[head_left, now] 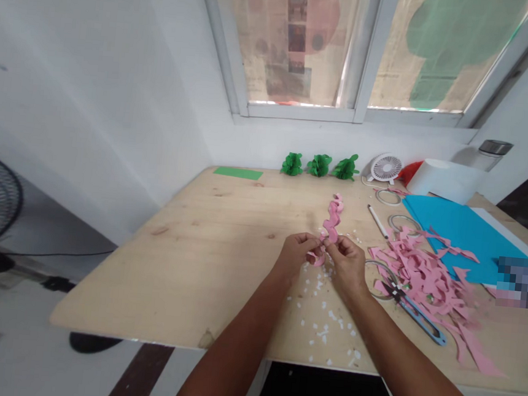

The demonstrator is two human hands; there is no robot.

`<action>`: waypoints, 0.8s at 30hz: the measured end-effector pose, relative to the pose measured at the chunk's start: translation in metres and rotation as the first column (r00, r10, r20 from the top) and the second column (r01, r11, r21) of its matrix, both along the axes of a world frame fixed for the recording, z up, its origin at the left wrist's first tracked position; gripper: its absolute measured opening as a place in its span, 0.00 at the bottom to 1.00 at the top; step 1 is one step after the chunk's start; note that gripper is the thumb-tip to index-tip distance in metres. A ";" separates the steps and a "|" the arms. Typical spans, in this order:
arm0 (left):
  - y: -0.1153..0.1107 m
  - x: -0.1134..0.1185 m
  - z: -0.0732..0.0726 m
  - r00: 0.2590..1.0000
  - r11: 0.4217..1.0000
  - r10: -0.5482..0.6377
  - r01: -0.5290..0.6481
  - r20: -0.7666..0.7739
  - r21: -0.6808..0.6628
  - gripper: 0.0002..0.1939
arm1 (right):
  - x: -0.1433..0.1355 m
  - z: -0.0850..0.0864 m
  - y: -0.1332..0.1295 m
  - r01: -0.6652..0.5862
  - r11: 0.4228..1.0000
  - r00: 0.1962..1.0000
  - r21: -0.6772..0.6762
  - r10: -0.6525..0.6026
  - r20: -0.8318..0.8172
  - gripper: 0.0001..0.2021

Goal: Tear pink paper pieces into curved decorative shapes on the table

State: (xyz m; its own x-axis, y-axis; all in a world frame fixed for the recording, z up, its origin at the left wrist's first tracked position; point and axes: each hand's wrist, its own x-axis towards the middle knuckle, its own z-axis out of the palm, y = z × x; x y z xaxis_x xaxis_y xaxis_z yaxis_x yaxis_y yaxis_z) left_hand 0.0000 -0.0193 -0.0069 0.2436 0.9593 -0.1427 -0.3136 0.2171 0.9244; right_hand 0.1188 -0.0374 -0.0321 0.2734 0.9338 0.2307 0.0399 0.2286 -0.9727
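Between my two hands is a wavy, curled pink paper strip (333,219). It stretches away from me above the fingers, and a curled end hangs below them. My left hand (300,250) pinches the strip from the left side with closed fingers. From the right, my right hand (347,258) pinches it close to the same spot, the fingertips nearly meeting. Small white paper bits (321,332) lie scattered on the table under and in front of the hands. To the right of my right hand lie a blue-handled cutting tool (422,316) and a heap of pink paper scraps (428,271).
Three green paper figures (319,164) stand along the wall beside a small white fan (385,168). A green paper strip (237,173) lies at the back left of the wooden table (186,246). Blue sheets (455,230), tape rings (404,224) and a white pen (377,221) are on the right.
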 end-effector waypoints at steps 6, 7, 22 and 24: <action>-0.001 0.000 -0.001 1.000 1.000 -0.007 0.007 -0.004 0.010 0.08 | 0.000 0.000 0.000 -0.007 1.000 1.000 -0.003 0.007 -0.004 0.11; -0.001 0.000 -0.001 1.000 1.000 -0.006 0.006 -0.008 0.012 0.07 | 0.000 0.001 0.000 -0.006 1.000 1.000 -0.003 0.006 -0.005 0.11; -0.001 0.000 -0.001 1.000 1.000 0.003 -0.003 0.000 0.011 0.09 | 0.000 0.004 -0.001 0.005 1.000 1.000 -0.008 -0.005 0.021 0.13; -0.001 0.000 -0.001 1.000 1.000 0.000 0.000 0.004 0.008 0.09 | 0.000 0.003 -0.001 0.009 1.000 1.000 -0.005 -0.008 0.018 0.13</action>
State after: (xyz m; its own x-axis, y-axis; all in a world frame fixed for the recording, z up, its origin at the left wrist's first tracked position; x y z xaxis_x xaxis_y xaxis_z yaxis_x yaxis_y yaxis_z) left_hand -0.0002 -0.0200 -0.0077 0.2437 0.9605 -0.1343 -0.3169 0.2098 0.9250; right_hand 0.1186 -0.0387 -0.0289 0.2774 0.9327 0.2306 0.0588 0.2230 -0.9730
